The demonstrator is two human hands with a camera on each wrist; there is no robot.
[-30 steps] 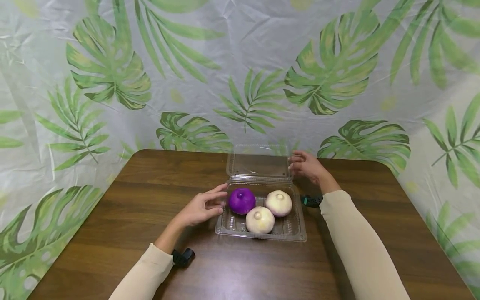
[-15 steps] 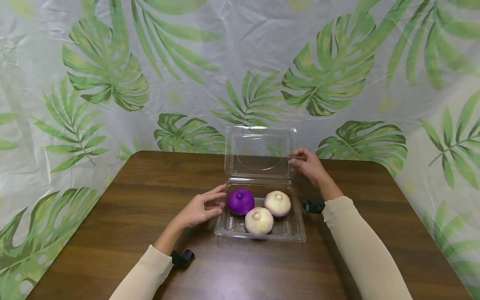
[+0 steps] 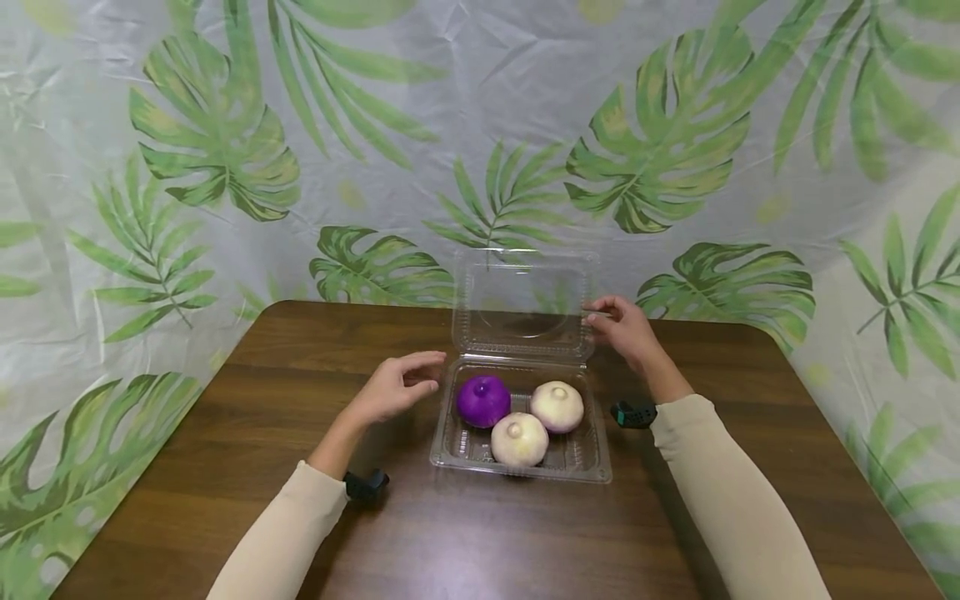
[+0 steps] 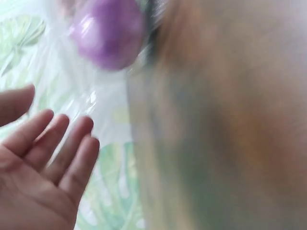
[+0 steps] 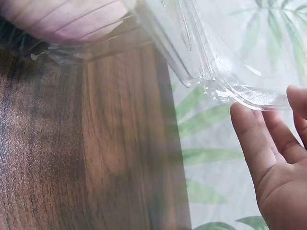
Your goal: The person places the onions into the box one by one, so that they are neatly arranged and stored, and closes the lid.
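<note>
A clear plastic clamshell container (image 3: 442,457) lies on the table with its lid (image 3: 517,292) raised on the hinge at the back. Inside sit a purple onion (image 3: 483,402) and two whitish onion-like bulbs, one at right (image 3: 557,407) and one at front (image 3: 520,440). My right hand (image 3: 626,332) pinches the lid's right edge; the right wrist view shows its fingers (image 5: 252,134) below the clear rim. Apart from the container's left side, my left hand (image 3: 393,387) hovers with nothing in it. The left wrist view is blurred, its fingers (image 4: 79,165) spread and the purple onion beyond.
The brown wooden table (image 3: 480,542) extends around the container on all sides. Behind its far edge hangs a grey-white sheet (image 3: 510,100) printed with green leaves. A dark wrist camera (image 3: 366,485) sits on the left wrist, another (image 3: 632,414) on the right.
The lid has swung up from leaning back to more upright, with my right hand at its edge. My left hand has moved up and away from the container's left rim.
</note>
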